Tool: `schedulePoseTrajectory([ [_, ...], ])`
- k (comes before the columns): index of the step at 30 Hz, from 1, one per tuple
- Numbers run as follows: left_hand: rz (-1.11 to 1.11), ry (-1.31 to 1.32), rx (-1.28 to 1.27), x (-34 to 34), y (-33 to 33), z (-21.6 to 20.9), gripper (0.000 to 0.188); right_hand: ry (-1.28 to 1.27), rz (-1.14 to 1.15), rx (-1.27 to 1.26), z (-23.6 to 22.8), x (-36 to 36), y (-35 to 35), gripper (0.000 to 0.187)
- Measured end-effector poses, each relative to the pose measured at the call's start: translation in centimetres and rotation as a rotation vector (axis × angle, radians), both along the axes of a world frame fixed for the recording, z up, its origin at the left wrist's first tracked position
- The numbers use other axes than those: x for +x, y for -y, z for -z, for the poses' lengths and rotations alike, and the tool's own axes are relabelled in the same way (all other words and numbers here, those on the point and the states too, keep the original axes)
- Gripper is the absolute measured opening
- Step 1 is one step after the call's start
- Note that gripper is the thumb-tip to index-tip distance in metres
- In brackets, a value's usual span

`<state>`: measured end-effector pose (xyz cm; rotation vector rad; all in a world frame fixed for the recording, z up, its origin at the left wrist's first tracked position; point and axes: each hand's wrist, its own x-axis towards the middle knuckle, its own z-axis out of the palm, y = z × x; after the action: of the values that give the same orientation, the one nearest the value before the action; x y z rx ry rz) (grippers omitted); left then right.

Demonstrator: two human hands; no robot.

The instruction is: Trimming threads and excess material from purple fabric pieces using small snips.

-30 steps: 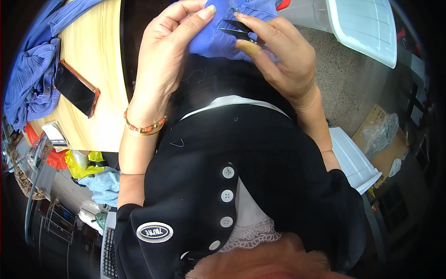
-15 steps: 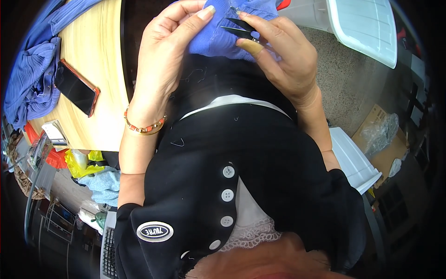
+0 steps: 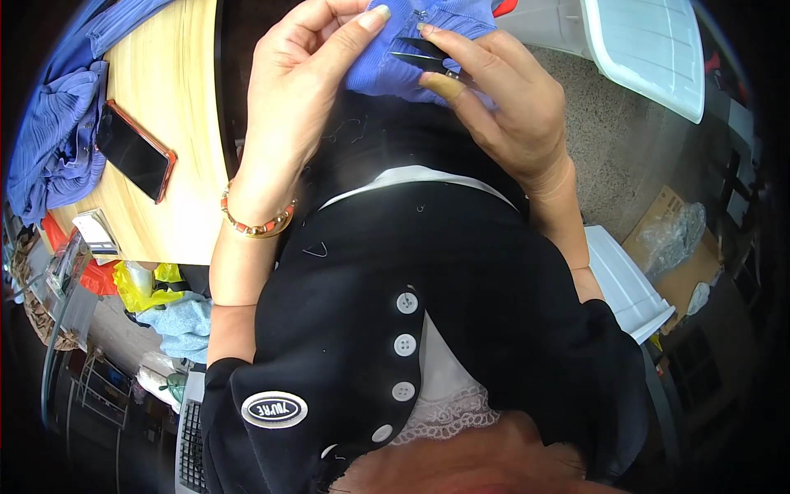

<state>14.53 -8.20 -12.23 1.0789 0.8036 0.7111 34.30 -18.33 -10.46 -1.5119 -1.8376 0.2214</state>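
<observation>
The blue garment (image 3: 374,74) is of soft knitted cloth, with fine ribs which run close together and a crumpled lower edge. The small snips (image 3: 424,62) have two dark, narrow blades, pointed like a beak. On the pale wood-grain desk (image 3: 185,123), a heap of similar blue cloth (image 3: 62,156) lies in loose folds along the left edge. Between this heap and the right edge rests a flat phone (image 3: 134,154) with glossy black screen and orange-red case. Some loose, curled threads lie on the smooth black clothing (image 3: 362,255) of the person.

Compared with half a second ago, the left hand (image 3: 304,62) is a little more to the right, nearer to the snips, and the left border of the cloth has shifted together with it. The blades stand apart in both moments.

The left hand is partly closed and pinches the garment, its thumb on top; its other fingertips are not well seen. The right hand (image 3: 518,95) grasps the snips between thumb and forefinger, just over the cloth. The garment is held above the lap, beyond the right edge of the desk.
</observation>
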Motion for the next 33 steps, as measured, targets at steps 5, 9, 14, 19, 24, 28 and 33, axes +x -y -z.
schedulePoseTrajectory([
  [5,0.008,-0.035,0.069,-0.2,0.0,0.1,0.025,-0.011,0.002,-0.002,0.1,-0.1,0.0,0.039],
  [9,0.018,-0.052,0.085,-0.2,-0.1,0.2,0.026,-0.006,0.0,-0.002,-0.1,-0.2,0.0,0.039],
  [14,0.026,-0.04,0.089,-0.1,-0.1,0.2,0.025,0.022,-0.02,-0.007,-0.2,-0.3,0.1,0.04],
  [19,0.019,-0.049,0.108,-0.3,0.0,0.5,0.025,0.024,-0.035,-0.016,-0.2,-0.3,0.1,0.04],
  [24,0.027,-0.044,0.056,-0.2,-0.1,0.2,0.026,-0.026,-0.037,-0.017,0.1,-0.1,0.1,0.041],
  [28,0.032,0.011,0.015,-0.1,0.0,0.3,0.024,-0.054,-0.005,0.006,0.4,0.2,0.0,0.042],
  [33,0.035,0.068,-0.072,-0.1,0.1,0.2,0.023,-0.09,-0.002,0.039,0.8,0.0,-0.2,0.042],
])
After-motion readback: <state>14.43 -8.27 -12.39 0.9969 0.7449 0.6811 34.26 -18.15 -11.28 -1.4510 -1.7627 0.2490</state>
